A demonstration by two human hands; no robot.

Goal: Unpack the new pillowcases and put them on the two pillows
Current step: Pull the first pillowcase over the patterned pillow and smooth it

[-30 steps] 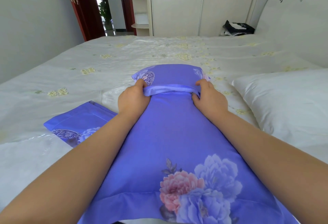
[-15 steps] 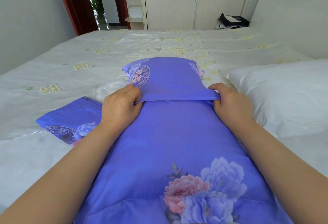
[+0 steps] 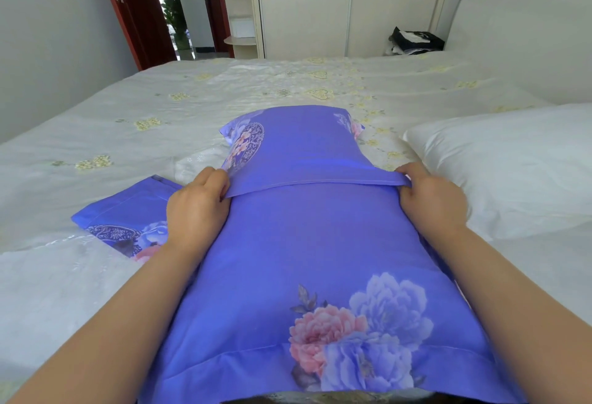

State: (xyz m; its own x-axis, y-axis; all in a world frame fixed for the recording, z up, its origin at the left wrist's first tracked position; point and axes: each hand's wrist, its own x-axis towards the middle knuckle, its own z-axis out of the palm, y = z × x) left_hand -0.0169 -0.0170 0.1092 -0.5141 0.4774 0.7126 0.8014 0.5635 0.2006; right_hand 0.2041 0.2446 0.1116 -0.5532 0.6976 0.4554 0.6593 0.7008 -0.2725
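Blue floral pillowcase (image 3: 307, 243) lengthwise on bed (image 3: 96, 121), pillow inside. Left hand (image 3: 197, 208) and right hand (image 3: 432, 201) each in closed grip on flap hem (image 3: 314, 181). Pull evenly toward 6 o'clock. Bare pillow (image 3: 512, 166) at 2 o'clock, folded pillowcase (image 3: 128, 217) at 9.

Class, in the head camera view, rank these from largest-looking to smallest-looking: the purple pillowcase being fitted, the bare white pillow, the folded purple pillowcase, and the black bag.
1. Purple pillowcase being fitted, though it is nearest the camera.
2. Bare white pillow, partly cut off by the frame.
3. Folded purple pillowcase, partly hidden by an arm.
4. Black bag, farthest away.
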